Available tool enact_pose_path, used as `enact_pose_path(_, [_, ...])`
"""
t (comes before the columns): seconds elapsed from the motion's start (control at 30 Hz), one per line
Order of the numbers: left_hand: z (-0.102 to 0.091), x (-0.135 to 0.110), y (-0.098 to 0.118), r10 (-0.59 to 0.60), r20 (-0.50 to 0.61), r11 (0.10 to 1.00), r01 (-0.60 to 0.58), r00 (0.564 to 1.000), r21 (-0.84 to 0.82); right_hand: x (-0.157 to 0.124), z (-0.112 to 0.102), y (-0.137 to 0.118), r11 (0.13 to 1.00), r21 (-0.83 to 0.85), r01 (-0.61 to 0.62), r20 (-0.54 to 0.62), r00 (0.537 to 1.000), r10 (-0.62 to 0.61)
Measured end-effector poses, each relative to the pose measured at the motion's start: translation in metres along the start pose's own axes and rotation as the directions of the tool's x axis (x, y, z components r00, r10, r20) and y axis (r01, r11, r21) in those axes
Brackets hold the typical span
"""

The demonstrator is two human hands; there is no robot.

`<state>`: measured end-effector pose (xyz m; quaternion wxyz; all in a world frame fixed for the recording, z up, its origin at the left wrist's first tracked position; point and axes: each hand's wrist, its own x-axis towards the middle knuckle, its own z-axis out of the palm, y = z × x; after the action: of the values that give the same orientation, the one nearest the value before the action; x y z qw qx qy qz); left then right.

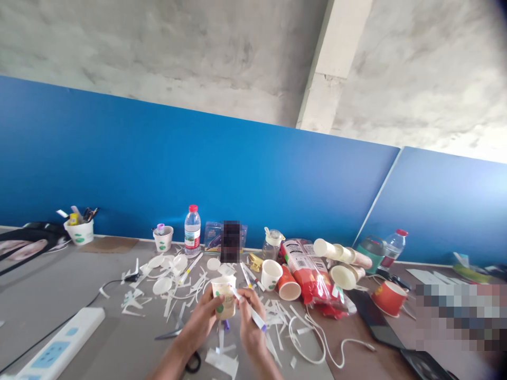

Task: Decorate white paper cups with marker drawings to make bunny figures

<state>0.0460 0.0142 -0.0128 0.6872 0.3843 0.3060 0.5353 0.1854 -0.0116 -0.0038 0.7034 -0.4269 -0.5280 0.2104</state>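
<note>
My left hand [201,318] wraps around a small paper cup [223,295] with green marks and holds it upright above the table. My right hand [250,321] pinches a white marker pen [249,310], whose tip touches the cup's side. Both hands hover over a litter of white paper scraps [174,287] on the grey table [59,295]. Black-handled scissors [186,345] lie just under my left wrist.
Several paper cups [271,274], a red cup [288,290], a red cup sleeve pack [312,274], water bottles [192,230], a white cable [317,343], a power strip [59,345] and a pen-holder cup [80,231] crowd the table. A blue partition [198,169] stands behind.
</note>
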Motion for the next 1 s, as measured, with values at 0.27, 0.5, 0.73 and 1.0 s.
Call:
enact_pose_path(0.27, [-0.0018,0.0023,-0.0038,0.006,-0.003,0.999,-0.006,1.0,0.033,-0.0009,0.0,0.0006,1.0,-0.009,0.014,0.004,1.0,-0.014])
enact_pose_path(0.5, [0.0026,0.0039,-0.0022,0.033,0.034,0.996,-0.036,0.999,0.083,-0.0004,0.0021,-0.0006,1.0,0.006,-0.011,-0.001,1.0,0.011])
enact_pose_path(0.73, [0.0035,0.0026,-0.0012,0.035,0.02,0.997,-0.036,0.999,0.07,-0.0006,0.0014,0.0013,0.999,0.0,-0.037,0.028,0.999,0.037])
enact_pose_path(1.0, [0.0066,0.0012,0.0028,0.035,0.015,0.996,-0.036,0.999,0.086,-0.0009,0.0012,0.0015,0.999,-0.007,-0.032,0.026,0.999,0.032])
